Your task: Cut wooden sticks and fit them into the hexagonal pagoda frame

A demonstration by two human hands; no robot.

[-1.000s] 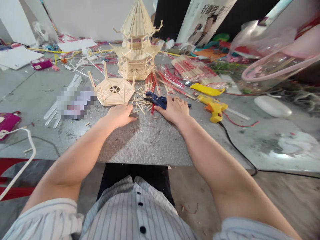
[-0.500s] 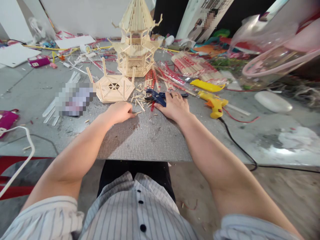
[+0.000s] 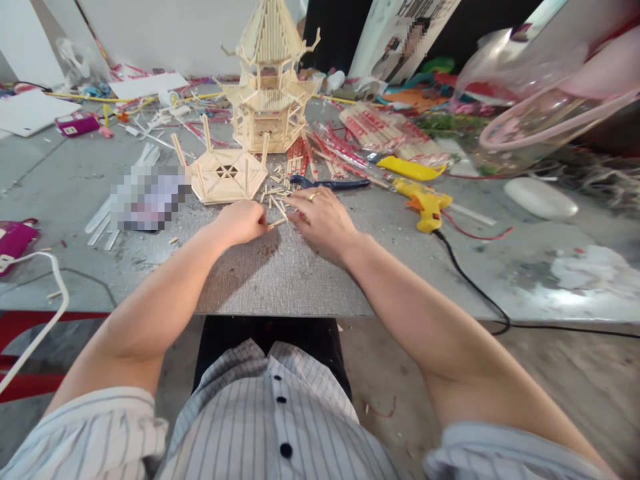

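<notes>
My left hand (image 3: 243,222) is closed on a short wooden stick (image 3: 278,223), which pokes out to the right from between its fingertips. Just beside that stick's free end is my right hand (image 3: 321,219), palm down, fingers apart and holding nothing that I can see. Behind the right hand lie blue-handled pliers (image 3: 350,184), partly hidden by it. Short cut stick pieces (image 3: 274,193) are scattered on the table between the hands and the pliers. Beyond my left hand rests a hexagonal stick base (image 3: 227,175) with upright posts.
A tall pagoda model (image 3: 270,100) of sticks stands behind the base. To the right are a yellow glue gun (image 3: 425,203) with a black cord, a yellow cutter (image 3: 411,168) and stick packs (image 3: 385,133). A phone (image 3: 155,200), partly blurred, and clear glue sticks (image 3: 103,223) lie left.
My right hand has let go of the blue pliers and moved left and nearer to me, towards the stick. The pliers' handles look closer together. My left hand keeps its hold.
</notes>
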